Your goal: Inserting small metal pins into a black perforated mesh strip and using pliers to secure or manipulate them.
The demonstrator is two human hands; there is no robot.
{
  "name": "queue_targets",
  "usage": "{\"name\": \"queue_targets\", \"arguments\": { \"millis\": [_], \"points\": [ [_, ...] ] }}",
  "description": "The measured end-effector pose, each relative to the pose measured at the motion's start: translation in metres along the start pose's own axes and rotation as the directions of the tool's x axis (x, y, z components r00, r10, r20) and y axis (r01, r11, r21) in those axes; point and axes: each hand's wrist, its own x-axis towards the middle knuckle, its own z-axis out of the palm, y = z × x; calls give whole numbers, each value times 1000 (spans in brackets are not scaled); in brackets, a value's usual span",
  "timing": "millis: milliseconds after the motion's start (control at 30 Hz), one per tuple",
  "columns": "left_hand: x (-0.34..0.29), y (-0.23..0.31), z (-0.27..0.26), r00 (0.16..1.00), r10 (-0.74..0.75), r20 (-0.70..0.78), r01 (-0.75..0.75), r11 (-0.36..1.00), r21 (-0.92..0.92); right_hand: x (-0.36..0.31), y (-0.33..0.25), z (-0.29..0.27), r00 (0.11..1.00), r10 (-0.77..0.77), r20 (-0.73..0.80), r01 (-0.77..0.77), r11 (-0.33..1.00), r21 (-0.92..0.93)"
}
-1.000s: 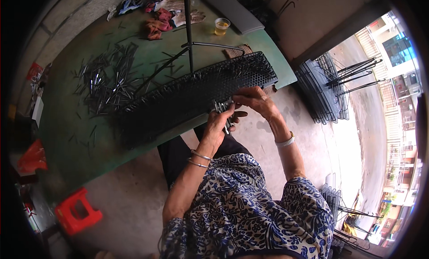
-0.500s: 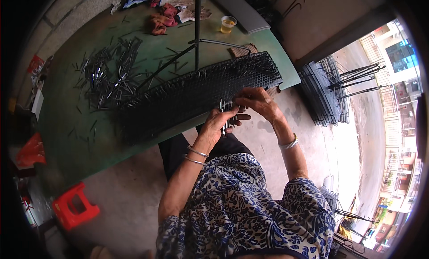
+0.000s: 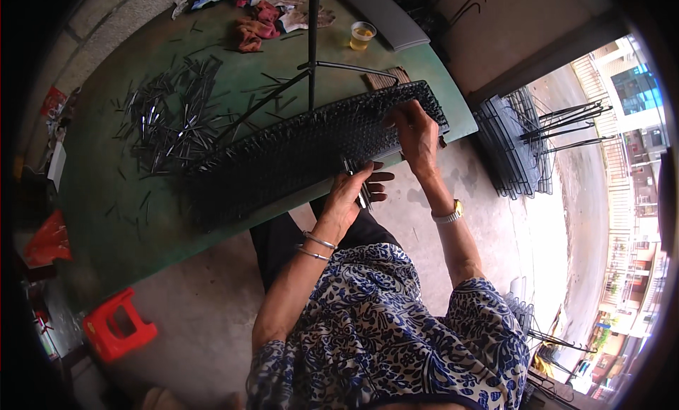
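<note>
Concrete floor (image 3: 191,290) extends beneath a green table (image 3: 127,251), which fills the left and centre. Along the table's near edge lies a long black rack (image 3: 297,155) with a surface of small cells, slanting from near left to far right. Farther right, beyond the table, similar racks (image 3: 506,145) stand stacked; a red stool (image 3: 141,332) occupies the near left. On the table, left of the rack's far end, is a loose pile of dark rods (image 3: 170,120). Gloves (image 3: 308,19) and a clear cup of yellow liquid (image 3: 362,36) sit at the far side. The right hand (image 3: 416,130) is over the rack's right part, fingertips bent together; whether they pinch anything cannot be told. The left hand (image 3: 345,192), at the rack's near edge, grips a small bundle of metal rods (image 3: 363,196) under its thumb, other fingers partly extended.
</note>
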Motion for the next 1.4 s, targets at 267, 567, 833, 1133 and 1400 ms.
{"name": "queue_targets", "arguments": {
  "millis": [267, 567, 833, 1133, 1400],
  "points": [
    [15, -12, 1, 999, -51, 1, 51, 989, -142, 16, 32, 30, 962, -260, -79, 241, 951, -197],
    [17, -18, 2, 998, -29, -56, 10, 950, -311, 18, 34, 31, 943, -330, -48, 299, 899, -320],
    [9, -18, 7, 998, 6, -68, -28, 944, -328, 16, 39, 26, 936, -347, 55, 350, 906, -236],
    [8, -25, 2, 995, -25, -94, -4, 954, -299, 6, 22, 27, 967, -250, 41, 236, 833, -501],
    [-2, -18, 8, 992, -14, -124, -16, 970, -241, 3, 36, 20, 960, -274, 58, 255, 770, -585]
  ]
}}
